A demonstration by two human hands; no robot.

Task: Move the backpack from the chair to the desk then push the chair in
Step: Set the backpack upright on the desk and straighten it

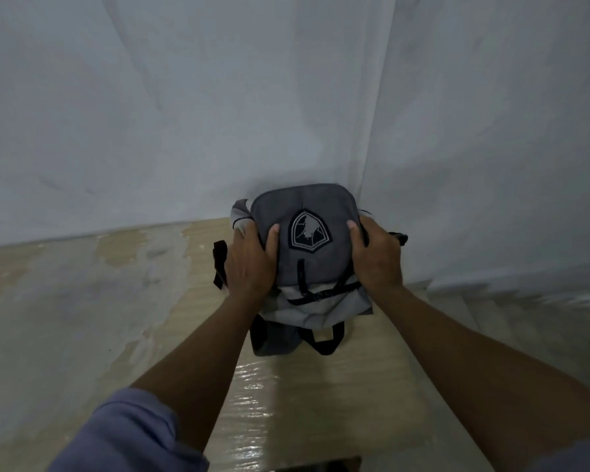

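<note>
1. The desk [82,318], pale wood with worn patches, stretches out to the left; the backpack [307,267] stands at its far edge against the white sheeted wall [150,114].
2. The left hand [249,264] clasps the pack's left flank, fingers curled round the side, thumb pressed on the grey front.
3. The shield emblem [309,231] faces the camera, between both thumbs.
4. The right hand [377,257] clasps the right flank in the same way.
5. Judged from this, the pack is being settled: lower it until the base sits flat, lean it on the wall, then release both hands together.
6. The chair is out of view.
</note>
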